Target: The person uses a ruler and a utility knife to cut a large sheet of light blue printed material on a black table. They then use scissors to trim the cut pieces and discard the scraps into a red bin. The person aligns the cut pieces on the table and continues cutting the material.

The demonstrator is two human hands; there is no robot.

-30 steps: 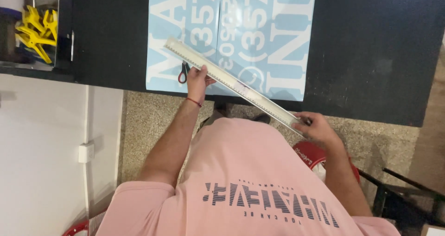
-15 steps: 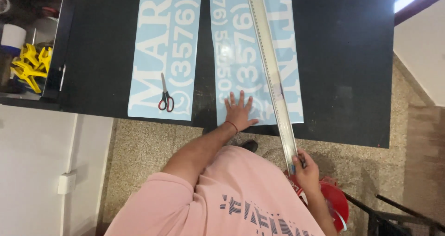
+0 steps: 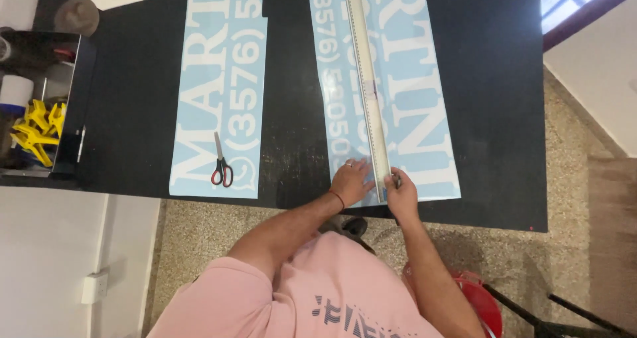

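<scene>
We see the left hand (image 3: 350, 180) pressing flat, fingers spread, steadying the long ruler (image 3: 366, 85) lengthwise on the light-blue lettered sheet (image 3: 411, 112); the right hand (image 3: 400, 190), fingers curled narrowly, grips something small, unidentifiable, at the ruler's near end.

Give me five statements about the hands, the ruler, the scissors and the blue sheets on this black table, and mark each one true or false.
1. The left hand lies flat on the right-hand blue sheet. True.
2. The long ruler lies crosswise over both sheets. False: it runs lengthwise along the right-hand sheet only.
3. The scissors rest on the left-hand blue sheet, away from both hands. True.
4. The right hand holds the scissors. False: it is at the near end of the ruler.
5. The yellow clamps lie on the right-hand sheet. False: they sit in a bin at the table's left edge.
</scene>
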